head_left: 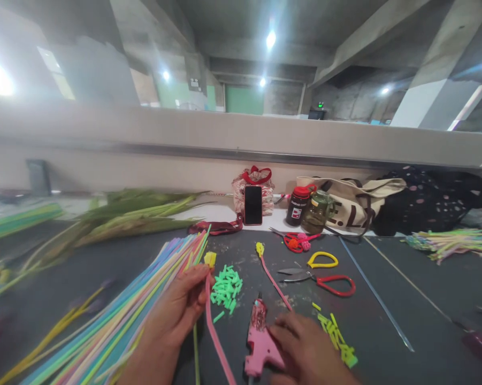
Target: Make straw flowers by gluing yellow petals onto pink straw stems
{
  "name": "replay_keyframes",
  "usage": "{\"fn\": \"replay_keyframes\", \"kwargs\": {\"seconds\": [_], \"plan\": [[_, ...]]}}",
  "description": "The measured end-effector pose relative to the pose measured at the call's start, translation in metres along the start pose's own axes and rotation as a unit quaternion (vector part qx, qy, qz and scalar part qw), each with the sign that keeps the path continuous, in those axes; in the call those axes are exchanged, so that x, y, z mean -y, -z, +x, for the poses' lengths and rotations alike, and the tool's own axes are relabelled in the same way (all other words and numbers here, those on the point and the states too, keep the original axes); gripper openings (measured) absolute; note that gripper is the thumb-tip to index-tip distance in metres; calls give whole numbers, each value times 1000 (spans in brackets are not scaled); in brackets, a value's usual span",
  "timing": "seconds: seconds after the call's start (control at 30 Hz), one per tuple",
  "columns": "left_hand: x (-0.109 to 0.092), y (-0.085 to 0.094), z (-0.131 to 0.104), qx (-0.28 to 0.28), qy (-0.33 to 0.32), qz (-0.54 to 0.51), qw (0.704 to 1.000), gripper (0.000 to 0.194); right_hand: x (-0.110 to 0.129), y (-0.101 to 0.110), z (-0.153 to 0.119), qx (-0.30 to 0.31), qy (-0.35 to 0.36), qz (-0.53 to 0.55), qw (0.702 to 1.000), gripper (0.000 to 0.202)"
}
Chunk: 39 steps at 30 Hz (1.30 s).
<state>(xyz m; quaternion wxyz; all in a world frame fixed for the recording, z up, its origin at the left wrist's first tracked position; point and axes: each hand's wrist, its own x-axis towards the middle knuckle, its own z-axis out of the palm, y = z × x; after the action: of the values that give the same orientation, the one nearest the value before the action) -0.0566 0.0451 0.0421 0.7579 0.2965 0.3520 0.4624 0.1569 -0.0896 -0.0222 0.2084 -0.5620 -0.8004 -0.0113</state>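
My left hand pinches a pink strip topped with a small yellow piece, which stands upright above the fingers. At the lower middle, my right hand is curled around the handle side of a pink glue gun, its nozzle pointing away from me; motion blurs these fingers. A second pink strip with a yellow tip lies on the table just beyond the gun. Short green tube pieces are heaped beside my left hand. Yellow-green pieces lie right of my right hand.
A bundle of long coloured strips spreads under my left forearm. Pliers-like scissors with yellow and red handles and red-handled scissors lie ahead. Behind stand a phone, a dark bottle, a green bottle and a canvas bag.
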Motion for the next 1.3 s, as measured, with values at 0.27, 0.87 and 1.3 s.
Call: {"fn": "replay_keyframes", "kwargs": {"seconds": [0.27, 0.87, 1.3], "plan": [[17, -15, -7, 56, 56, 10, 997, 21, -73, 43, -4, 81, -247, -69, 963, 17], [44, -34, -21, 107, 64, 12, 992, 19, -19, 62, 40, -60, -340, 396, 851, 23], [46, -33, -16, 110, 55, 11, 992, 22, 13, 55, 90, -75, -183, 503, 841, 10]]}}
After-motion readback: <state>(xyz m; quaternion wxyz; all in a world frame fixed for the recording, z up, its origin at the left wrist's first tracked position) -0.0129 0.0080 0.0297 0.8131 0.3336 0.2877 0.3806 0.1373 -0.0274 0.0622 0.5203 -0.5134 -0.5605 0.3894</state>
